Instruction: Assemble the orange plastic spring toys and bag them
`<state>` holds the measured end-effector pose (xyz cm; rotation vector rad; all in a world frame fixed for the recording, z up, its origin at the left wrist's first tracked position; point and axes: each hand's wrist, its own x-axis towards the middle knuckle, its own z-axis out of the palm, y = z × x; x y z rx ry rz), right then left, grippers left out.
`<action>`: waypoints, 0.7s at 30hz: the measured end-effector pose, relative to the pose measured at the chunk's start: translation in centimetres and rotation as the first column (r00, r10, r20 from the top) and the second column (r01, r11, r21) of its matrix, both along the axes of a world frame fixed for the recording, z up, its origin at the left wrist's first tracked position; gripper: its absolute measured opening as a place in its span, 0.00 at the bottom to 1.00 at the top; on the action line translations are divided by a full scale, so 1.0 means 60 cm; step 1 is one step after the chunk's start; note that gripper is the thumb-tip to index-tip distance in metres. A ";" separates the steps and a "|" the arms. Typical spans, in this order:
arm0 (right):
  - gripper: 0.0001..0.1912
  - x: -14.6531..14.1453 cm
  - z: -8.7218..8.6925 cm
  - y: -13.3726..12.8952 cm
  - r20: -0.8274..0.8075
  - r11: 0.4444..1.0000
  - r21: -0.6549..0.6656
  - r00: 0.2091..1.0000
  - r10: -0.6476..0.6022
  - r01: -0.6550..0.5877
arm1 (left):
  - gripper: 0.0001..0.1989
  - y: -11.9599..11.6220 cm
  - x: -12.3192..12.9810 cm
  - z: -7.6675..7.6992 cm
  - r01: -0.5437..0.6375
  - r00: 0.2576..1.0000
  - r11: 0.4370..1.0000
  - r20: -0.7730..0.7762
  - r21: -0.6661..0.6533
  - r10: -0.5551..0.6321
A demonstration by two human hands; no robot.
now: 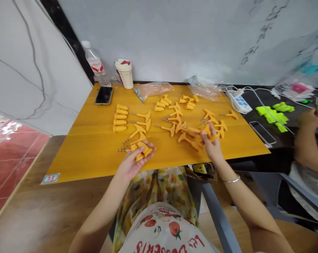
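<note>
I can see a row of ribbed yellow sleeves (120,123) lying side by side. Just right of that row, T-handled corkscrews (143,123) point their spiral metal tips leftward; held sleeves (145,149) hover nearby. Well right of the row, scattered corkscrews (222,125) surround a blurred, held yellow handle (206,130).

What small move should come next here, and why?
Probably bring the right hand toward the left hand: the left holds yellow sleeves, while the right grips a yellow piece, seemingly T-handled, though blur hides its details.
</note>
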<state>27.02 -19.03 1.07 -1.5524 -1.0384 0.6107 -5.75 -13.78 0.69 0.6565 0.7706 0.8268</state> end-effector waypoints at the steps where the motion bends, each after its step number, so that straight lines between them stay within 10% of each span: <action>1: 0.33 0.038 0.004 0.003 -0.016 0.994 0.038 0.995 -0.098 0.098 | 0.11 0.002 -0.001 0.000 -0.001 1.000 1.000 0.004 -0.001 0.001; 6: 0.27 0.127 0.042 0.003 -0.056 0.932 0.209 0.955 -0.292 0.297 | 0.11 0.005 0.018 0.002 -0.009 0.999 1.000 0.039 -0.028 0.010; 9: 0.24 0.047 0.065 -0.015 0.237 0.993 0.117 0.971 0.008 -0.036 | 0.13 0.011 0.044 0.006 0.051 0.996 0.999 0.072 -0.007 -0.050; 13: 0.26 -0.091 0.076 -0.025 0.495 0.874 -0.025 0.753 0.433 -0.486 | 0.17 0.029 0.058 0.014 0.062 0.998 0.987 0.011 0.145 -0.064; 21: 0.25 -0.163 0.062 0.042 0.329 0.829 -0.058 0.774 0.541 -0.556 | 0.19 0.056 -0.016 0.040 -0.001 0.968 0.880 -0.219 0.475 0.119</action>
